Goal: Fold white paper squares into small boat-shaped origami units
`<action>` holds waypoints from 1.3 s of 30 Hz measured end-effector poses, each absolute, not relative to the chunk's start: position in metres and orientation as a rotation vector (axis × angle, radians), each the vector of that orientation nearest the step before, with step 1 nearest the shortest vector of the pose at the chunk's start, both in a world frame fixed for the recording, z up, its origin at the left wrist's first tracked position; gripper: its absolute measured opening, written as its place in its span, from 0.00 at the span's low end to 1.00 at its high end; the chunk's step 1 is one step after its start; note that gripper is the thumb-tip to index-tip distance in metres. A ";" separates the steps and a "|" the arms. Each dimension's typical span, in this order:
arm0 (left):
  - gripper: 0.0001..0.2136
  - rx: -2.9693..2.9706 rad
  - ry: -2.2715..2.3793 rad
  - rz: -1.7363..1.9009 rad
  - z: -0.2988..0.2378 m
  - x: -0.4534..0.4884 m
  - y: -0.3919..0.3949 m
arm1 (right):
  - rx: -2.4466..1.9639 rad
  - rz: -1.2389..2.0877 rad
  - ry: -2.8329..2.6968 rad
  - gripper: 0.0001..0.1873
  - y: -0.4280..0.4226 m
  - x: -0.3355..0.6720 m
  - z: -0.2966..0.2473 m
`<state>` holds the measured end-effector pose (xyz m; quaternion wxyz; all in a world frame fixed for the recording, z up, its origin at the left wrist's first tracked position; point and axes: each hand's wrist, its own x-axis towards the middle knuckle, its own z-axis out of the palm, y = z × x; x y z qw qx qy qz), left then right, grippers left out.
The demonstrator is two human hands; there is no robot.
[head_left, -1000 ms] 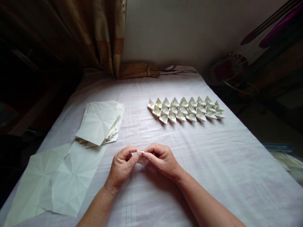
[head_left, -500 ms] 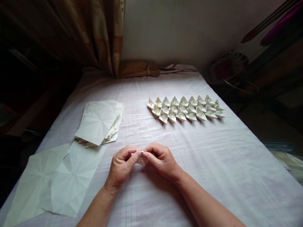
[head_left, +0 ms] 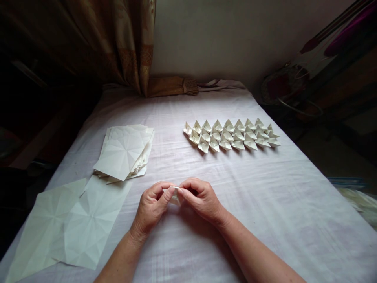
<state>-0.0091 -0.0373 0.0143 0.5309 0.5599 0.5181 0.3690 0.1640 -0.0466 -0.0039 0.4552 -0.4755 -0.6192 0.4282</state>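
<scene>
My left hand (head_left: 151, 208) and my right hand (head_left: 202, 199) meet just above the cloth near the front middle. Both pinch one small folded white paper piece (head_left: 174, 195), fingers curled tight around it, so most of the piece is hidden. To the left lies a stack of creased white paper squares (head_left: 125, 151). Closer to me on the left, two unfolded creased sheets (head_left: 66, 224) lie flat. Beyond my hands on the right, several finished folded paper pieces (head_left: 231, 135) stand in tidy rows.
A pale cloth (head_left: 265, 204) covers the table. A patterned curtain (head_left: 129, 47) hangs at the back left with a brown tasselled roll (head_left: 173, 86) at its foot. Dark furniture and a round frame (head_left: 291, 94) stand off the table's right side.
Both hands stay together on the small paper piece; only slight finger movement shows. Nothing else has moved.
</scene>
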 end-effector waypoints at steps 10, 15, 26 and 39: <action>0.17 1.238 1.226 1.014 0.006 -0.009 -0.038 | -1.175 1.108 -1.484 0.06 -0.049 0.165 0.000; 0.21 1.107 1.314 0.961 0.006 -0.007 -0.038 | -1.129 1.025 -1.445 0.09 -0.048 0.166 -0.004; 0.33 1.178 1.308 0.726 0.009 -0.015 -0.036 | -1.173 0.974 -1.452 0.08 -0.048 0.161 -0.009; 0.28 1.311 1.244 0.515 0.021 -0.017 -0.034 | -1.257 1.043 -1.376 0.09 -0.046 0.162 -0.006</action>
